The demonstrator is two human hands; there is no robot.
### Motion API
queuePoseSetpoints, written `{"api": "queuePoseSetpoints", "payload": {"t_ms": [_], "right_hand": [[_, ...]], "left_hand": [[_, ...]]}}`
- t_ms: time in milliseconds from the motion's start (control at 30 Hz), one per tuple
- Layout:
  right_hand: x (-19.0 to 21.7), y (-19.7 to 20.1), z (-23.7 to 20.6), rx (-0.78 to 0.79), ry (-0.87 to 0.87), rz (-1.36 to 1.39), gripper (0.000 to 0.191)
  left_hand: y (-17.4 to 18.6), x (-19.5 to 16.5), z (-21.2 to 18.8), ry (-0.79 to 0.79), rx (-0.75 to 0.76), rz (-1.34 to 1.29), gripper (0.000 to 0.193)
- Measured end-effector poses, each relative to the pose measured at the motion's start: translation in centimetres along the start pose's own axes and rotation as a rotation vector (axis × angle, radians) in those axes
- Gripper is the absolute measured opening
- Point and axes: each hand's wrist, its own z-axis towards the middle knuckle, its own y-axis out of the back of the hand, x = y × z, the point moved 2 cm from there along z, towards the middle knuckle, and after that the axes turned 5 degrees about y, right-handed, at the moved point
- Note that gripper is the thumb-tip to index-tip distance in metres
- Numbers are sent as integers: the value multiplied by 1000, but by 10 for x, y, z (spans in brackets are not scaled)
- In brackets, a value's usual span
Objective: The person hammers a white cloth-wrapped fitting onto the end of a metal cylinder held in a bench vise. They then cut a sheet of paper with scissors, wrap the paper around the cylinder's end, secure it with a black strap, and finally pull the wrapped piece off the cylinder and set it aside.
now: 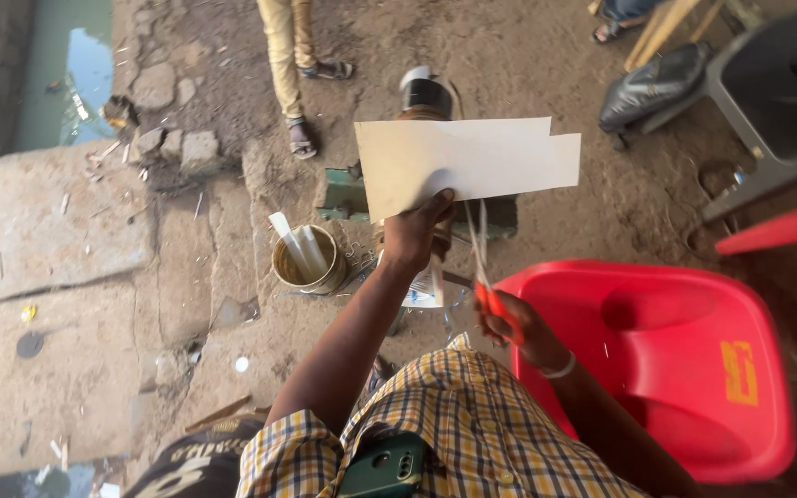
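card and scissors held over the dirt

the left hand [414, 232] is closed on the lower edge of a pale card [468, 161], thumb on the near face, holding it up flat toward the camera. the card is a wide strip with a step cut out of its top right corner. the right hand [517, 325] is wrapped round the red handles of scissors [483, 260], whose thin blades point up to the card's bottom edge, just right of the left hand; whether the blades touch the card i cannot tell. a pale bangle [560, 369] sits on the right wrist.

below the hands is a checked shirt [454, 433], with a green phone [385, 464] lying on the lap. a red chair [675, 360] stands just right of the right arm. left of the left arm is a tin [308, 263] with white sticks standing in it. behind the card, partly hidden, are a green base [343, 195] and a dark cylinder [424, 92].

farther off, another person's legs in tan trousers and sandals [299, 136] stand on the dirt. a grey chair [777, 83] and a black bag [652, 85] lie at top right, and a puddle [71, 69] at top left.
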Motion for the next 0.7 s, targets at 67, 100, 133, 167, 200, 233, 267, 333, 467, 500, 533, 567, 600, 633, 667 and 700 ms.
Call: {"api": "queuePoseSetpoints", "payload": {"t_ms": [67, 100, 133, 167, 200, 233, 267, 333, 467, 500, 533, 567, 600, 633, 667, 700], "right_hand": [[14, -19, 7, -72, 18, 48, 41], [21, -22, 12, -104, 31, 68, 41], [26, -26, 16, -130, 16, 62, 40], [30, -27, 20, -152, 0, 55, 39], [33, -28, 23, -170, -16, 48, 39], [34, -29, 25, -184, -29, 62, 38], [33, -30, 26, -195, -43, 76, 37], [30, -31, 27, -194, -40, 89, 35], [24, -31, 27, -169, -26, 108, 33], [24, -30, 28, -166, -37, 121, 32], [23, -28, 29, -174, -49, 119, 33], [24, -24, 31, -184, -59, 119, 33], [24, -21, 34, -195, -70, 119, 34], [24, -16, 37, -189, -73, 194, 39], [24, -12, 41, -185, -77, 269, 44], [24, -9, 44, -180, -81, 345, 49]], "left_hand": [[-2, 12, -7, 188, -70, 205, 29], [-7, 15, -9, 109, -30, 107, 26], [-11, 18, -11, 30, 8, 5, 25], [-14, 20, -14, -49, 43, -98, 26], [-16, 24, -15, -38, 43, -101, 25], [-17, 26, -16, -28, 40, -106, 25], [-17, 28, -17, -19, 33, -111, 24], [-17, 31, -15, -26, 34, -57, 22], [-11, 41, -6, -34, -15, 28, 25], [-10, 45, -3, -35, -26, 25, 24], [-9, 51, 0, -36, -36, 25, 24], [-8, 56, 2, -38, -43, 27, 23], [-7, 61, 4, -21, -54, 69, 23], [-6, 67, 4, -3, -63, 109, 23], [-5, 71, 5, 15, -72, 148, 23], [-4, 73, 6, 34, -71, 133, 21]]}}
